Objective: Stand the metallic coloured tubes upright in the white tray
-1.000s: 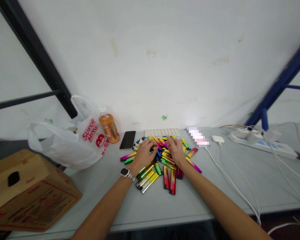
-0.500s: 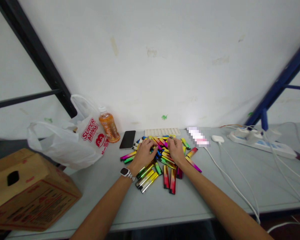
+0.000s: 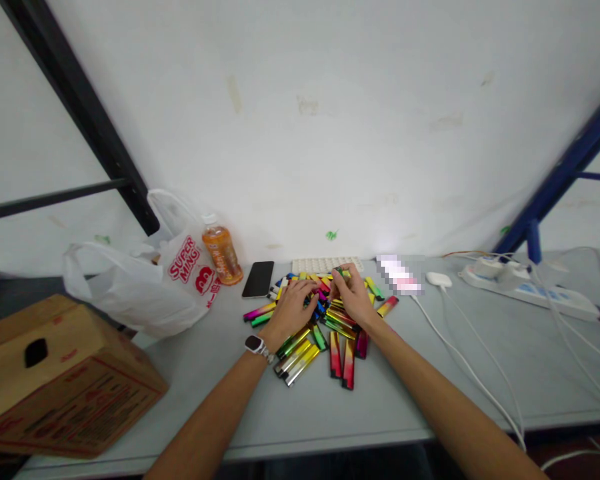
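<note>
A heap of shiny cigarette lighters (image 3: 340,319), in gold, green, pink, red, blue and silver, lies on the grey table. My left hand (image 3: 293,307), with a watch (image 3: 254,344) at the wrist, rests palm down over the heap's left side. Its fingers are a little bent and the thumb stands apart; whatever lies under the palm is hidden. At the far side of the heap, my right hand (image 3: 353,297) pinches a green and yellow lighter (image 3: 345,273) between thumb and fingers. Nearer to me, two red lighters (image 3: 348,363) and several gold and silver lighters (image 3: 300,365) lie apart from the heap.
On the left stand a cardboard box (image 3: 80,380), a white plastic bag (image 3: 130,300) and an orange drink bottle (image 3: 223,253). Behind the heap are a black phone (image 3: 259,279) and a pale keyboard (image 3: 325,265). Cables, a white charger (image 3: 439,280) and a power strip (image 3: 530,290) lie to the right.
My right hand has risen slightly at the back of the heap, and a green and yellow lighter now shows in its fingers. My left hand stays on the heap. The view has shifted slightly.
</note>
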{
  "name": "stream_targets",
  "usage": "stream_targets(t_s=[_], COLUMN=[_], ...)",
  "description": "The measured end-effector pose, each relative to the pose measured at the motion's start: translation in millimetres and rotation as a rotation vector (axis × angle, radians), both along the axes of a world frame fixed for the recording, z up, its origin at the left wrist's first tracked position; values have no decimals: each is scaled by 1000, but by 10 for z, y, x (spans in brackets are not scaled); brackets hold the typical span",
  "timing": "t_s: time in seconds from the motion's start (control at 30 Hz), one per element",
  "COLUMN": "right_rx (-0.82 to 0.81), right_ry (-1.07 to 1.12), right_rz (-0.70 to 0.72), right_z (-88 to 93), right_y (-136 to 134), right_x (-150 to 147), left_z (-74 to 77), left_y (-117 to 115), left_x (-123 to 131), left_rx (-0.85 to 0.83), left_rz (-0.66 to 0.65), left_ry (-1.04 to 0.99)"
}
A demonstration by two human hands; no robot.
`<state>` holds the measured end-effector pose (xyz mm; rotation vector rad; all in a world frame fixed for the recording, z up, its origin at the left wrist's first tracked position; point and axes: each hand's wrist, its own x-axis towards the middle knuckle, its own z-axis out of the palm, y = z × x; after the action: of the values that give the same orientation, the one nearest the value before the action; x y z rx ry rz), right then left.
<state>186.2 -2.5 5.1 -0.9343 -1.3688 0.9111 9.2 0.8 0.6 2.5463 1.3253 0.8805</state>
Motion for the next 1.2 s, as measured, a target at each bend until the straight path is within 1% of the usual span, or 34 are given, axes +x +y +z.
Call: stream_targets(t_s=[0.07,0.13,0.2,0.23,0.3,0.47,0.6,0.7,0.83,1.0,1.1,1.2], right_rx=[83,152,162,153,155,268,296,314,292,272,280,284], right_ry=[-84,-192,-274,-302,-352,-470,-589,-651,-690,-715,-783,-888], right_rz=[-42,-145,-224,-237,-240,-226,-245,-243,-232,-214,-249,-326], right_z=[16,37,67,86,130,198,153,101,57,61,95,118], right_y=[41,112,216,279,430,896,1245,1415,1513,1541,1517,1443], right_x=[47,105,158,179,202,179,161,168,169,152,142,138], left_z=[1,5,7,5,-7,-50,-40,-32,-51,-75,-79,-82], left_y=[-9,-19,-24,-23,-13,19,5,-3,14,27,25,26], left_x=[2,4,5,4,1,-13,-17,-18,-21,-22,-22,-22], left_rx=[-7,-14,-20,-22,-24,-8,-18,-29,-33,-28,-29,-24], left_rz=[3,3,5,4,1,-13,2,3,-6,-8,0,5], left_ry=[8,15,20,22,23,-1,-19,-19,-13,-20,-12,-18])
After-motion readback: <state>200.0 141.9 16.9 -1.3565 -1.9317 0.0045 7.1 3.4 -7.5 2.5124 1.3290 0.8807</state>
